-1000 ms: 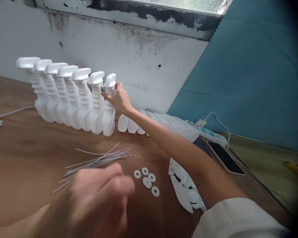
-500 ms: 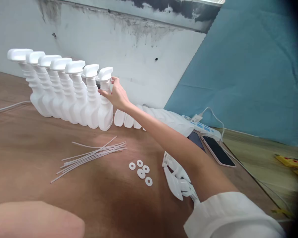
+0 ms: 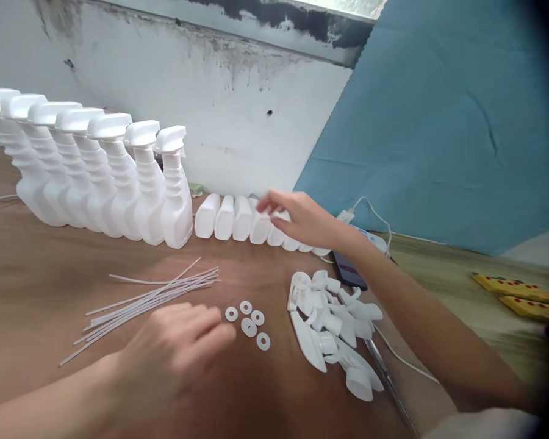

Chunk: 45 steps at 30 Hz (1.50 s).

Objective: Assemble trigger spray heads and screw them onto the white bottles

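Observation:
My right hand [image 3: 297, 217] hovers over a row of empty white bottles lying on their sides [image 3: 238, 218] by the wall, fingers spread and holding nothing. My left hand [image 3: 176, 353] rests low over the brown table [image 3: 36, 274], fingers loosely curled, its tips next to several small white washers [image 3: 248, 318]. A bundle of thin white tubes [image 3: 146, 296] lies just beyond the left hand. A row of upright white spray bottles with trigger heads [image 3: 96, 177] stands at the back left. A pile of loose white trigger heads [image 3: 332, 323] lies to the right of the washers.
A phone [image 3: 350, 271] and a white power strip with cable [image 3: 370, 235] lie behind the right wrist. A stained white wall and a blue board [image 3: 439, 122] close off the back. Yellow objects [image 3: 516, 292] sit at the far right.
My right hand let go of the last upright spray bottle and moved right and down to the lying bottles. My left hand came forward toward the washers. The view shifted right.

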Each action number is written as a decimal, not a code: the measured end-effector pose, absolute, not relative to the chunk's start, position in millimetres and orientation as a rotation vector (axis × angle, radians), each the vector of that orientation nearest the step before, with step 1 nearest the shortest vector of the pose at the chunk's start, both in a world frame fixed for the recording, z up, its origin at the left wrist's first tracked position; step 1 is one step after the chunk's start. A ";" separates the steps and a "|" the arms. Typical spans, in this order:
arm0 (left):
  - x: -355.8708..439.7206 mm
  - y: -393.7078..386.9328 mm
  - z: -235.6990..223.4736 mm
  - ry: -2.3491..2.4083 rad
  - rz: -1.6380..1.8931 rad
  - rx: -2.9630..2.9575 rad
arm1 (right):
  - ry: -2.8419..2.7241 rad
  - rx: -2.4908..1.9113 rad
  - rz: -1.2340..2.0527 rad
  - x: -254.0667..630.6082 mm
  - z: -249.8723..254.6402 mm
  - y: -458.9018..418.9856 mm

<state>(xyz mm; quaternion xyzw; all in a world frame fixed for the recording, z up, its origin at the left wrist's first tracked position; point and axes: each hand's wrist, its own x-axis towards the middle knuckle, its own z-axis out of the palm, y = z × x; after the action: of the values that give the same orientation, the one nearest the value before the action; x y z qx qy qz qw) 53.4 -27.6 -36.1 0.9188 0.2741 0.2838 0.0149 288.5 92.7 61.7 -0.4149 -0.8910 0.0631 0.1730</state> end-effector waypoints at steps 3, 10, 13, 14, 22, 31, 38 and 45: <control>63.3 2.4 -56.9 0.941 0.545 2.686 | -2.715 -1.510 0.394 334.4 49.5 61.1; 75.2 30.8 -94.3 0.919 0.460 2.511 | -2.722 -1.531 0.781 368.4 14.2 50.6; 76.9 30.1 -97.3 0.921 0.523 2.463 | -2.684 -1.594 0.770 364.0 9.2 57.2; 77.3 29.6 -98.1 0.921 0.544 2.458 | -2.677 -1.601 0.776 361.8 8.4 59.0; 74.6 30.0 -104.0 0.914 0.594 2.431 | -2.541 -1.683 0.669 358.4 -2.7 57.6; 71.1 32.3 -101.5 0.838 0.582 2.328 | -2.336 -1.849 0.473 352.8 -11.5 40.7; 72.9 34.0 -105.0 0.823 0.631 2.253 | -2.306 -1.419 0.859 310.8 5.0 -7.2; 70.3 35.3 -100.8 0.924 0.622 2.116 | -2.396 -0.912 0.919 275.3 -57.8 -67.2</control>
<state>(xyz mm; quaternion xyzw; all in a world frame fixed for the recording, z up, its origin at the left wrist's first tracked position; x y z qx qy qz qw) 70.3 35.3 -100.8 0.8233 0.3595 0.2419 0.3667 275.3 -67.2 -57.8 -0.3277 -0.8607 0.3299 0.2074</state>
